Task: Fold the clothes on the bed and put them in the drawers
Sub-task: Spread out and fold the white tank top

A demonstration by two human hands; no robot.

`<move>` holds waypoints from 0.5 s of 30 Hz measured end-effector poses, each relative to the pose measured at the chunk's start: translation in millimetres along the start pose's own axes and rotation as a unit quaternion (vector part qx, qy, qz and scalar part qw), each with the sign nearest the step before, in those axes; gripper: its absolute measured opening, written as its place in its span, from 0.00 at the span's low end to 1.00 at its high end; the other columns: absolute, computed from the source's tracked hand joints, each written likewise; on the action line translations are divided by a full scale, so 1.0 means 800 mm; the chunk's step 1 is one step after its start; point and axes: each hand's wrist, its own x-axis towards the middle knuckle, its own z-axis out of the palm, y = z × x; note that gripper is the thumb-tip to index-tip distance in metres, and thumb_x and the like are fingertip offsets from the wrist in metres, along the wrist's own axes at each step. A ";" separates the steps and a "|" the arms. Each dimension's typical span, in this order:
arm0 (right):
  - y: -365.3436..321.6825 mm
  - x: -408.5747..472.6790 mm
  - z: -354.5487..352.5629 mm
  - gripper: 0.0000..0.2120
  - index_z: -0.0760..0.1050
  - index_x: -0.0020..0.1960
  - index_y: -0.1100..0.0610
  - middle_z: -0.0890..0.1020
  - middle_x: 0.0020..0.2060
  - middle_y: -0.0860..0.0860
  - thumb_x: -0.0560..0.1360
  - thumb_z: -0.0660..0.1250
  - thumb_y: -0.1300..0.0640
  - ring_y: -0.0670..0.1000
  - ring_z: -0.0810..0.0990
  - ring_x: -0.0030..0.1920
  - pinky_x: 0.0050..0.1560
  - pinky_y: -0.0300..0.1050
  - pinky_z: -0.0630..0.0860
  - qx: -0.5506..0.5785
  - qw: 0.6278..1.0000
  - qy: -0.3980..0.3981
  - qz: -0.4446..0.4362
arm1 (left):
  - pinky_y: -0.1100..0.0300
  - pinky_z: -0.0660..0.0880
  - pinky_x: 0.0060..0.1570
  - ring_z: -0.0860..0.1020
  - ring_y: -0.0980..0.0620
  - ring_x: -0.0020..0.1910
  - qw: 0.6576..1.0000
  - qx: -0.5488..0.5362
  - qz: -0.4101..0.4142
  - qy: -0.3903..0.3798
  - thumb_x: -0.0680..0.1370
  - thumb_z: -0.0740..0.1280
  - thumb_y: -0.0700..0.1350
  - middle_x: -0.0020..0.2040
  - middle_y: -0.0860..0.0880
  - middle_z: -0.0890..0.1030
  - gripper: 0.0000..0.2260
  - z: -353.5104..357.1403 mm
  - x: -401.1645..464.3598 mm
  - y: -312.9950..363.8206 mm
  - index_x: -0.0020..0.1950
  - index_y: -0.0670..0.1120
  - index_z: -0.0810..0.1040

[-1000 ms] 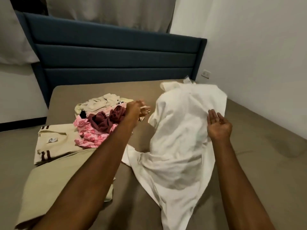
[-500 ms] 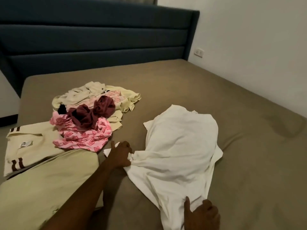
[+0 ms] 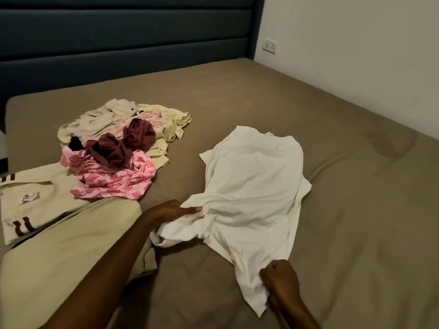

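Observation:
A white T-shirt [image 3: 256, 186] lies rumpled on the brown bed [image 3: 356, 210], collar toward the headboard. My left hand [image 3: 173, 210] grips a bunched fold at the shirt's left side. My right hand [image 3: 280, 276] is curled in a fist on the shirt's near hem. To the left lies a loose pile: a pink patterned garment [image 3: 114, 179], a maroon one [image 3: 123, 146] and pale cream ones [image 3: 102, 119]. A folded cream garment with brown stripes [image 3: 35, 203] and a pale green cloth [image 3: 71, 252] lie nearer me, under my left forearm.
A dark blue padded headboard [image 3: 118, 43] runs along the far side. A white wall with a socket [image 3: 270, 45] borders the bed on the right. Bare brown sheet spreads to the right of the shirt. No drawers are in view.
The white shirt came down from being held up and now lies on the bed. Both hands dropped with it; my left hand shifted right along the shirt's side, my right closed on the hem.

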 end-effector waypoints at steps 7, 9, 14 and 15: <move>0.010 -0.049 0.009 0.36 0.69 0.56 0.57 0.79 0.53 0.55 0.64 0.78 0.34 0.59 0.82 0.55 0.54 0.49 0.77 -0.174 0.983 0.045 0.035 | 0.55 0.76 0.45 0.82 0.44 0.43 0.925 -0.373 -0.045 -0.059 0.78 0.72 0.55 0.47 0.41 0.84 0.22 0.020 -0.043 -0.033 0.60 0.38 0.83; 0.002 -0.066 0.009 0.30 0.68 0.54 0.57 0.82 0.52 0.54 0.68 0.77 0.39 0.57 0.83 0.55 0.57 0.49 0.77 -0.169 0.984 0.041 0.035 | 0.54 0.76 0.45 0.82 0.43 0.47 0.922 -0.374 -0.027 -0.095 0.74 0.74 0.54 0.51 0.40 0.84 0.21 0.023 -0.061 -0.043 0.60 0.40 0.84; -0.008 -0.068 -0.019 0.12 0.72 0.31 0.61 0.77 0.27 0.53 0.52 0.71 0.56 0.55 0.75 0.28 0.30 0.47 0.69 0.163 0.982 -0.038 0.086 | 0.53 0.75 0.43 0.82 0.42 0.48 0.923 -0.368 0.049 -0.101 0.64 0.82 0.49 0.57 0.37 0.84 0.27 0.038 -0.085 -0.065 0.58 0.37 0.85; -0.016 -0.077 -0.035 0.10 0.73 0.31 0.61 0.75 0.27 0.55 0.53 0.71 0.58 0.54 0.73 0.29 0.30 0.45 0.66 0.251 0.963 -0.033 0.095 | 0.54 0.76 0.43 0.83 0.43 0.49 0.921 -0.371 0.057 -0.102 0.64 0.82 0.46 0.57 0.38 0.84 0.27 0.040 -0.092 -0.067 0.59 0.36 0.84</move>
